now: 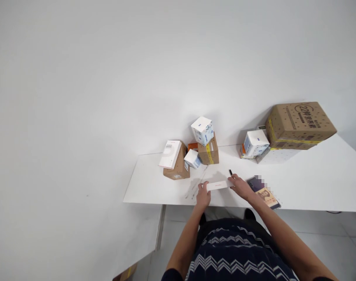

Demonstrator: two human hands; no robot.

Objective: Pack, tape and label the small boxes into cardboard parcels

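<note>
Left hand (202,196) and right hand (240,186) apart, pinching opposite ends of a slim white box (219,185) near the table (312,187) front edge, black pen (231,172) just beyond right fingers, cartons (192,154) well ahead, bare tabletop left.

A: Room check?
B: Plain white wall (137,70) fills most of the view, matte, no marks apart from a tiny speck low on the left.
A: Furniture?
B: One white tabletop (326,183) pushed against the wall, far edge touching it. Thin pale metal leg (160,228) under the near left corner.
A: Floor?
B: Light grey tiles (335,234), faint grout lines, visible below the tabletop's near edge.
A: Light?
B: Even, diffuse. Soft shadows only, falling on the wall behind the tabletop.
</note>
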